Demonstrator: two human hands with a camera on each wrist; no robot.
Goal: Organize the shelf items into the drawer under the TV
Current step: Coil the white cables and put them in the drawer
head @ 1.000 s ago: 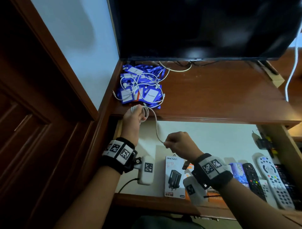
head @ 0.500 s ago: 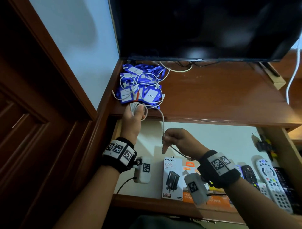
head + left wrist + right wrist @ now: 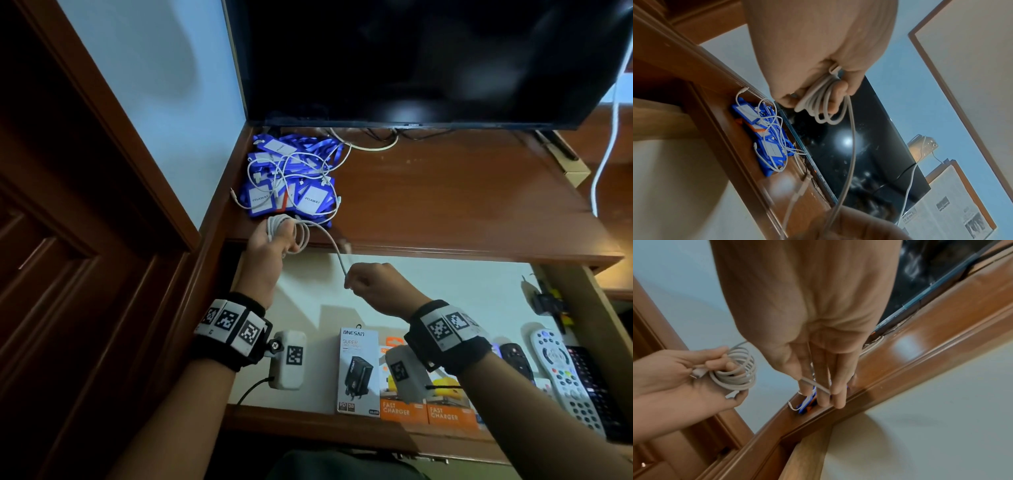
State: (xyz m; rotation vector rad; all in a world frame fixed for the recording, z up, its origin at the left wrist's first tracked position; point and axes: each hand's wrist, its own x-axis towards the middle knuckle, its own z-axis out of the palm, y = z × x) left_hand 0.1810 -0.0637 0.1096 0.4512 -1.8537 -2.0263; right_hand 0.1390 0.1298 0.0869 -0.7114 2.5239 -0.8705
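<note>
My left hand [image 3: 274,240] grips a coil of white cable [image 3: 291,229] at the shelf's front edge; the coil [image 3: 824,100] wraps round its fingers, also seen in the right wrist view [image 3: 735,369]. My right hand [image 3: 370,281] pinches the cable's free strand [image 3: 815,385] over the open drawer [image 3: 428,294], to the right of the coil. A pile of blue lanyards with white tags [image 3: 291,178], tangled with thin white cables, lies on the shelf's left end under the TV [image 3: 411,58].
In the drawer lie a charger box [image 3: 359,370], orange charger boxes [image 3: 428,407] and several remote controls [image 3: 565,377]. A wooden door frame [image 3: 85,171] stands at the left. A white cord [image 3: 609,137] hangs at the right.
My right hand has risen and shifted right with the free strand after dipping lower half a second ago. The coil in my left hand has gained loops.
</note>
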